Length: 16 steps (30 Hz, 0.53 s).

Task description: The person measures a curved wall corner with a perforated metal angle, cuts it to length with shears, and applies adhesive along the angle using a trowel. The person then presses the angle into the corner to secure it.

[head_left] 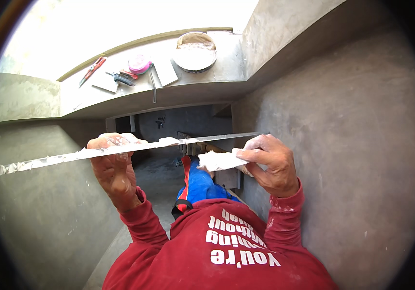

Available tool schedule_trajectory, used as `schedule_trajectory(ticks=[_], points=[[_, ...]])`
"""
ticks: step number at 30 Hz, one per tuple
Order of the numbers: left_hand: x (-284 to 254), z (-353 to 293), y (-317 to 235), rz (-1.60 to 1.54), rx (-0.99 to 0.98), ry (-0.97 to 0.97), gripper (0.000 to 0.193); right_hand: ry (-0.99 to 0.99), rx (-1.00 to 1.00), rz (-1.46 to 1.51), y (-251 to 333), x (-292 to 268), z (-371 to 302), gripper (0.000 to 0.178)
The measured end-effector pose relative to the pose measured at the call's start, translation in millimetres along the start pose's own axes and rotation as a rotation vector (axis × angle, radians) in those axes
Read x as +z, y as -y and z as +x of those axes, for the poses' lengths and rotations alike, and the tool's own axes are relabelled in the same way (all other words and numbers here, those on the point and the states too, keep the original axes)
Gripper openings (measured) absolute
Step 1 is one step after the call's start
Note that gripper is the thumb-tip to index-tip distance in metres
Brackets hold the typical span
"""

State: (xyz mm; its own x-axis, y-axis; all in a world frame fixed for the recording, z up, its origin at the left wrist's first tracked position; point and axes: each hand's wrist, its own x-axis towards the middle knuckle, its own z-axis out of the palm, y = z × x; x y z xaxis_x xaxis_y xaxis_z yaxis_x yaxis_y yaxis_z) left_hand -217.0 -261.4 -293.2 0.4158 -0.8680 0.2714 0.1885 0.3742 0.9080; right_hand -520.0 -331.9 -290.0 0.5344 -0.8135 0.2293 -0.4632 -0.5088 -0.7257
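Note:
A long, thin, straight trim strip [217,138] runs across in front of me, rising slightly from the far left to the right wall. White paste [23,165] lies in lumps along its left half. My left hand [115,174] is closed round the strip left of centre, its fingers smeared with paste. In my right hand [276,163], pinched between thumb and fingers, is a small flat spreader [231,161] with a thick coat of white paste at its left end. The spreader is held just below the strip, seemingly apart from it.
On the window ledge [227,72] ahead stand a round tub [195,54] of white paste, a pink round tape measure [139,64], dark snips [122,77], a red-handled tool [93,70] and flat offcuts [165,72]. Grey plastered walls [357,145] close in on both sides.

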Motion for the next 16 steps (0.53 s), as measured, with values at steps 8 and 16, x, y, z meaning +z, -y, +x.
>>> schedule_trajectory(ticks=[8,16], points=[[-0.4,2.7,-3.2,-0.017,0.052,-0.035,0.024,-0.106,0.125,-0.118,-0.2,11.3,6.3,0.033],[-4.7,-0.8,-5.4,0.014,0.001,-0.033,0.028,-0.059,0.029,-0.209,8.6,14.9,7.8,0.032]])
